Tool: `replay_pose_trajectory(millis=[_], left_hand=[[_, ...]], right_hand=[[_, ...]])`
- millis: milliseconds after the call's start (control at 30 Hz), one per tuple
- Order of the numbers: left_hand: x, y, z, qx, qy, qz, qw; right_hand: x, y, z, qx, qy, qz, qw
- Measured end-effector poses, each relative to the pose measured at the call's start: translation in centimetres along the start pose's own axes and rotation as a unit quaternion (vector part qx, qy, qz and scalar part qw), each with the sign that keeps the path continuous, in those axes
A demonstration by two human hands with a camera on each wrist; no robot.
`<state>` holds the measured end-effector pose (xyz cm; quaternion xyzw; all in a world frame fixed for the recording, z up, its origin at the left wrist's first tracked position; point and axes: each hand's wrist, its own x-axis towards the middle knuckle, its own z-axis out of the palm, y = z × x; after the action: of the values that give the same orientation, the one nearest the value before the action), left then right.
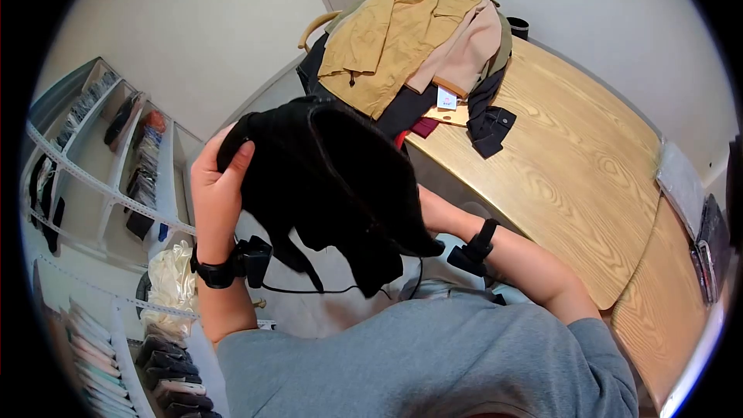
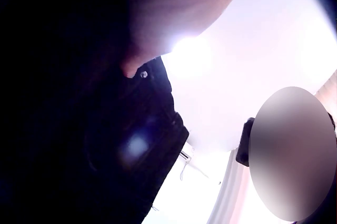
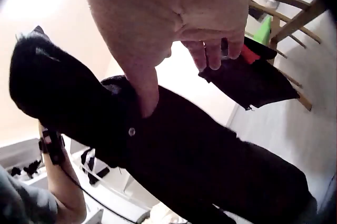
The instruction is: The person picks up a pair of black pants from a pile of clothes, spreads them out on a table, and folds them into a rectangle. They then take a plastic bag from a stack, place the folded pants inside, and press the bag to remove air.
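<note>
A black garment (image 1: 309, 174) hangs in folds between both hands, in front of the grey-shirted torso. At its upper left edge my left hand (image 1: 220, 174) grips the cloth, thumb on the near side. The left wrist view shows the left thumb beside a small shiny snap button (image 2: 144, 75). My right hand (image 3: 174, 23) pinches the garment's other side, its thumb pressed on the cloth near another snap button (image 3: 132, 132). In the head view most of the right hand is hidden behind the garment. The lower part dangles loose.
A pile of clothes with a tan jacket (image 1: 402, 27) on top covers a chair and the wooden table's (image 1: 573, 155) near corner. Shelves (image 1: 108, 178) with folded clothes stand at left. Bagged items (image 1: 685, 182) lie at the table's far right. A cable (image 1: 309, 292) hangs below the garment.
</note>
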<state>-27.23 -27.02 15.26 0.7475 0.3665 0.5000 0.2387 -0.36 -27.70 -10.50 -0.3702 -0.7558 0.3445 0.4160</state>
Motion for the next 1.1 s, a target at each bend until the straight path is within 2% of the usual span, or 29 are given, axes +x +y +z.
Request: replay_pose_trajectory(millis=[67, 133, 167, 200, 233, 267, 333, 367, 433, 467, 533, 600, 633, 667, 733, 767, 933, 1000, 1100], left_hand=[[0.2, -1.0, 0.0, -0.028, 0.020, -0.044, 0.998], [0.5, -2.4, -0.7, -0.131, 0.045, -0.073, 0.988], [0.7, -3.0, -1.3, -0.162, 0.063, -0.090, 0.981], [0.7, -3.4, -1.6, -0.192, 0.081, -0.107, 0.972], [0.7, -3.5, -1.7, -0.192, 0.083, -0.110, 0.972], [0.5, -3.5, -1.6, -0.223, 0.091, -0.120, 0.963], [0.3, -4.1, -1.8, -0.253, 0.102, -0.130, 0.953], [0.1, -4.8, -1.8, -0.250, 0.104, -0.132, 0.954], [-0.1, -5.5, -2.0, -0.248, 0.103, -0.131, 0.954], [-0.2, -5.9, -2.4, -0.248, 0.104, -0.132, 0.954], [-0.6, -7.3, -3.6, -0.211, 0.093, -0.146, 0.962], [-1.4, -8.4, -4.6, -0.199, 0.071, -0.166, 0.963], [-1.8, -9.0, -5.2, -0.187, 0.046, -0.185, 0.964], [-2.3, -10.4, -5.8, -0.187, 0.048, -0.186, 0.963], [-2.9, -12.1, -6.5, -0.111, -0.028, -0.209, 0.971], [-3.3, -12.8, -6.5, -0.139, -0.029, -0.219, 0.965], [-4.4, -14.4, -3.4, -0.178, 0.012, -0.169, 0.969], [-5.2, -15.4, -2.7, -0.153, 0.010, -0.210, 0.965], [-5.7, -15.9, -2.0, -0.184, 0.043, -0.191, 0.963]], right_hand=[[-0.6, -2.5, -0.5, 0.062, -0.016, 0.083, 0.994], [-0.8, -1.7, -0.2, 0.066, -0.012, 0.091, 0.994], [-0.7, -1.0, 0.1, 0.271, 0.036, 0.107, 0.956], [-0.5, -0.7, 0.4, 0.465, 0.084, 0.120, 0.873], [-0.6, -0.3, -0.4, 0.068, 0.085, -0.039, 0.993], [0.3, -0.5, -0.5, 0.277, 0.101, -0.003, 0.956], [0.8, -6.3, -2.0, 0.126, 0.164, 0.006, 0.978], [1.1, -5.5, -2.4, 0.126, 0.161, 0.007, 0.979], [1.7, -2.7, -3.6, 0.063, 0.027, -0.033, 0.997], [1.4, -1.9, -3.1, 0.086, 0.122, -0.008, 0.989], [2.1, -4.1, -5.0, 0.108, 0.189, 0.136, 0.967], [4.4, -5.7, -6.4, 0.336, 0.264, 0.044, 0.903], [4.9, -6.6, -7.4, 0.352, 0.274, 0.037, 0.894], [5.1, -7.2, -8.1, 0.340, 0.261, 0.039, 0.903], [5.3, -7.5, -8.7, 0.354, 0.237, 0.070, 0.902], [5.4, -7.6, -8.8, 0.352, 0.234, 0.069, 0.903], [5.4, -7.8, -8.2, 0.288, 0.216, 0.084, 0.929], [5.3, -7.6, -8.2, 0.258, 0.203, 0.097, 0.940], [5.1, -7.9, -8.4, 0.258, 0.155, 0.149, 0.942]])
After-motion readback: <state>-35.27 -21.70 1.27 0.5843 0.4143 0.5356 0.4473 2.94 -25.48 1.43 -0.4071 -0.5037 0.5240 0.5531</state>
